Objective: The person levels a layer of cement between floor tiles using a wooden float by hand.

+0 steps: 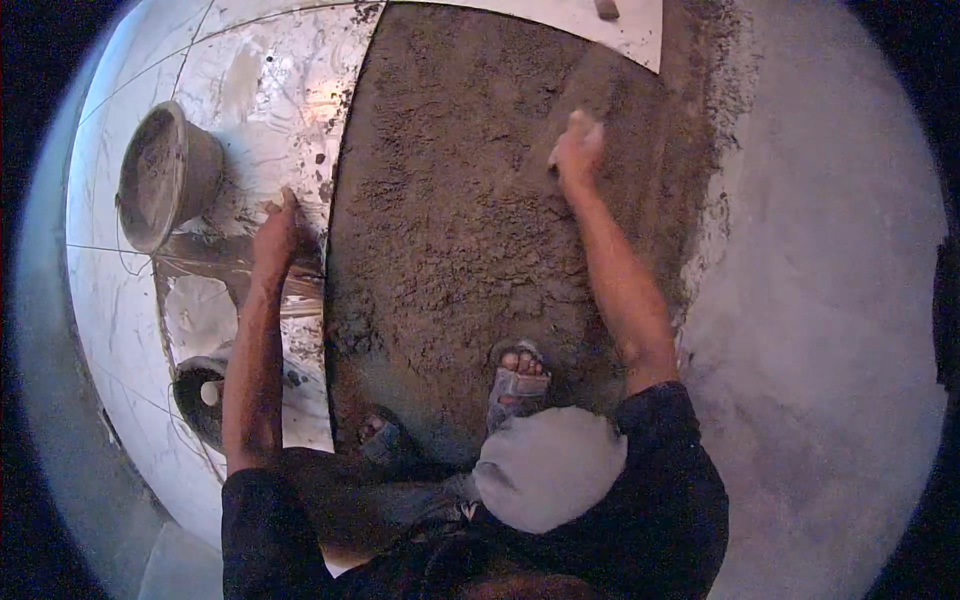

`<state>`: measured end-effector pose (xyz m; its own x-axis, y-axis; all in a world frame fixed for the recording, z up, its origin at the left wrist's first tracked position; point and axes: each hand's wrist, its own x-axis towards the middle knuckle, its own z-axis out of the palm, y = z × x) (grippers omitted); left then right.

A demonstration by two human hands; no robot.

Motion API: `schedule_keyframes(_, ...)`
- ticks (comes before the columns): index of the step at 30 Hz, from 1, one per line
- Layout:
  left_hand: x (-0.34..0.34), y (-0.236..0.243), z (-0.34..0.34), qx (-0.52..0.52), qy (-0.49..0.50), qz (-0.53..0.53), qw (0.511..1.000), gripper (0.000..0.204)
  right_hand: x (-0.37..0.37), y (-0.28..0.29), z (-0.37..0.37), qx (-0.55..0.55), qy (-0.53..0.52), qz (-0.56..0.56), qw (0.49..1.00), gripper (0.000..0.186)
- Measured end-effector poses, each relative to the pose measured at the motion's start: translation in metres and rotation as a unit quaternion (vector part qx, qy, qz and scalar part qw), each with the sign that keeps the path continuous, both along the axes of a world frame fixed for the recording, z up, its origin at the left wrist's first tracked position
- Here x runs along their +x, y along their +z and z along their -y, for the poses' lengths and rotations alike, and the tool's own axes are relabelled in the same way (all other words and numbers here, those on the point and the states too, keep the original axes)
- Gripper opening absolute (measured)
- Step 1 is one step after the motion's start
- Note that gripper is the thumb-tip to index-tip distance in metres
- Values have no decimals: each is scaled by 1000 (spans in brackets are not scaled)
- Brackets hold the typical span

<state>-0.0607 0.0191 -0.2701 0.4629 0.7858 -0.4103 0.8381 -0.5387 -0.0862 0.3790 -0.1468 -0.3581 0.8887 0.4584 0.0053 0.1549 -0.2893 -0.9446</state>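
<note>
Where the fingers of the right hand [577, 148] close down, they wrap the top of a small pale float [590, 128] — mostly hidden under the hand, so its long axis cannot be told — pressed flat onto the mortar bed [450, 230], toward its far right part. That bed is a broad patch of damp, grey-brown, crumbly mortar, rough and lumpy over most of its face, smoother in a strip by the float; its long axis runs away from the person, from the sandalled feet [518, 378] standing on its near end up to a pale tile [560, 20] at the far edge. The left hand [277, 232] rests with fingers spread flat and holding nothing on the glossy marbled floor tiles [270, 90], just beside the straight left edge of the mortar. On those tiles, smeared with grey slurry, a round grey pan [165, 175] lies tipped on its side, and a dark bucket [200, 395] stands nearer — close to the left forearm. Right of the mortar lies bare grey concrete [820, 300].
</note>
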Motion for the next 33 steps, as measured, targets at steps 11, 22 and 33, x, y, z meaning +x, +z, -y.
schedule_keyframes(11, -13, -10, 4, 4, 15, -10, 1000, 72, -50, 48, 22, -53, 111, -113, 986, 29)
schedule_keyframes(22, -6, -15, -3, 15, -16, 6, 1000, 63, -38, 63, 96, -59, 48, -119, 990, 32)
schedule_keyframes(33, 5, -3, -2, 1, -23, 19, 1000, 61, -23, 52, 123, -45, -2, -117, 992, 27)
